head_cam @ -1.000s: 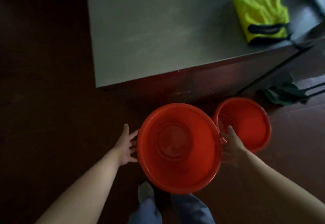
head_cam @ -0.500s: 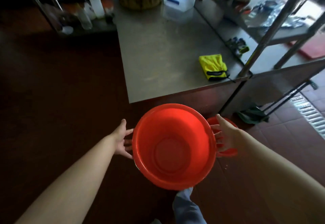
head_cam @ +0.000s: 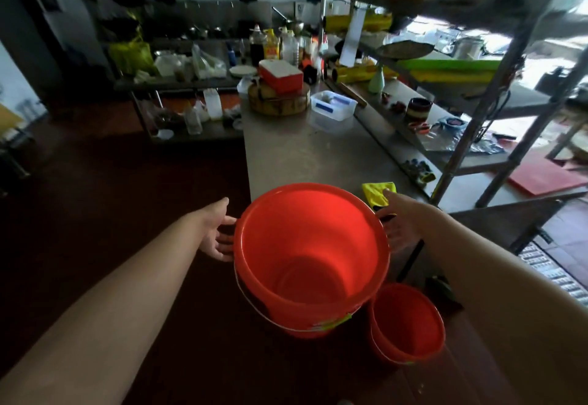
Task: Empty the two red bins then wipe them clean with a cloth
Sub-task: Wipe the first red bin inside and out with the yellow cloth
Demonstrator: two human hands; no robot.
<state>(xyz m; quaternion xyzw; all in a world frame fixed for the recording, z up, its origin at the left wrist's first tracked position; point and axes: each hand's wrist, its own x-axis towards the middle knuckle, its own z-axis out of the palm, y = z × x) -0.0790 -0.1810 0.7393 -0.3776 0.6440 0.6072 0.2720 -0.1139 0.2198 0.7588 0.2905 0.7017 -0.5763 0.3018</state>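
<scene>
A large red bin (head_cam: 311, 245) hangs in the air in front of the steel table (head_cam: 302, 156), its mouth facing me and its inside empty. My left hand (head_cam: 219, 236) presses its left side just under the rim, fingers spread and fairly straight. On the opposite side my right hand (head_cam: 397, 220) presses the rim with straight fingers. A smaller red bin (head_cam: 407, 325) stands on the dark floor at lower right, also empty. A yellow cloth (head_cam: 377, 193) lies on the table's near right corner, partly behind my right hand.
The table's far end holds a round wooden block (head_cam: 278, 99), a red box (head_cam: 281, 75) and a clear tub (head_cam: 332, 105). A metal rack (head_cam: 461, 137) stands right of the table. A cluttered low shelf (head_cam: 191, 124) is at back left. Dark floor spreads left.
Both hands have lifted the large bin off the floor up to table-edge height. My view has risen from the floor to take in the kitchen. The smaller bin stays on the floor.
</scene>
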